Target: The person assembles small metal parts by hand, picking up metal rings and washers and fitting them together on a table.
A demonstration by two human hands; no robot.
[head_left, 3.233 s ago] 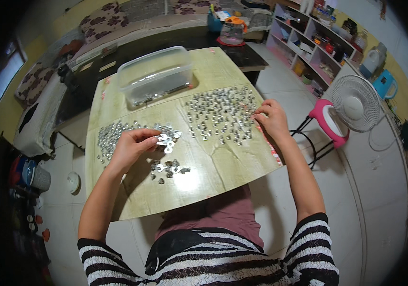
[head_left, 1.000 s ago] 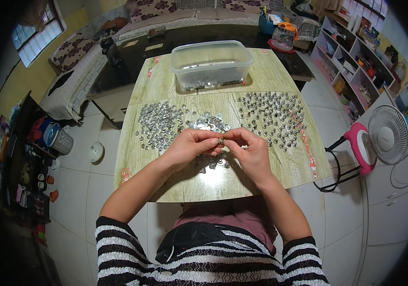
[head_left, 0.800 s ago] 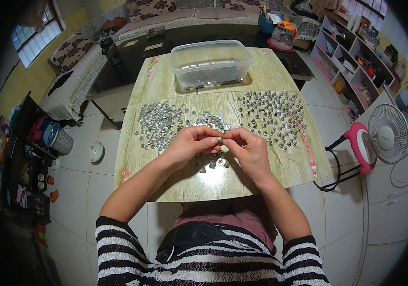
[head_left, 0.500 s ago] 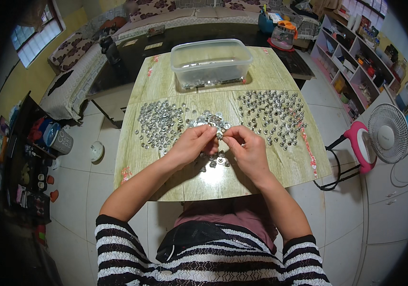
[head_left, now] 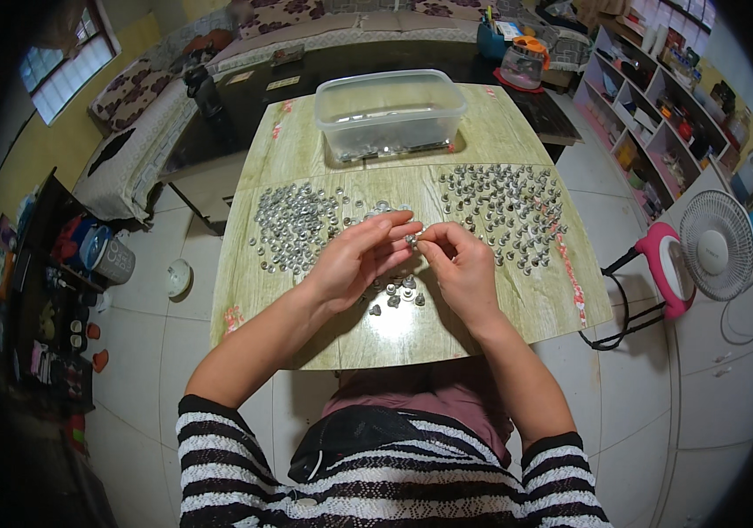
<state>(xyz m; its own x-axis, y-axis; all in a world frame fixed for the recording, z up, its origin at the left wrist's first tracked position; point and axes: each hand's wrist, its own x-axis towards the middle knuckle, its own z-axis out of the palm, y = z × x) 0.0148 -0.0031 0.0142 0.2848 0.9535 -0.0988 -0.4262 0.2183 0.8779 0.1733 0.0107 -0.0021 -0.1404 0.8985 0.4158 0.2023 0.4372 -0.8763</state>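
My right hand (head_left: 460,264) pinches a small metal stud-like piece (head_left: 411,239) between thumb and fingertips. My left hand (head_left: 354,257) is open, its palm turned up and its fingers stretched out beside that piece. On the table under my hands lie several loose metal parts (head_left: 393,300), and more sit just beyond my fingers, partly hidden. Flat, round silver pieces (head_left: 293,220) are spread to the left. To the right, many stud-like metal pieces (head_left: 500,207) stand spread out, most of them upright.
A clear plastic bin (head_left: 390,141) holding some metal parts stands at the far side of the wood-patterned table (head_left: 306,348). Beyond it is a dark table (head_left: 332,66). A white fan (head_left: 715,246) and a pink-topped stool (head_left: 662,264) are at the right.
My left hand has let go of the small piece, opening its fingers and turning its palm up. The piece stays in my right fingertips, slightly farther from me.
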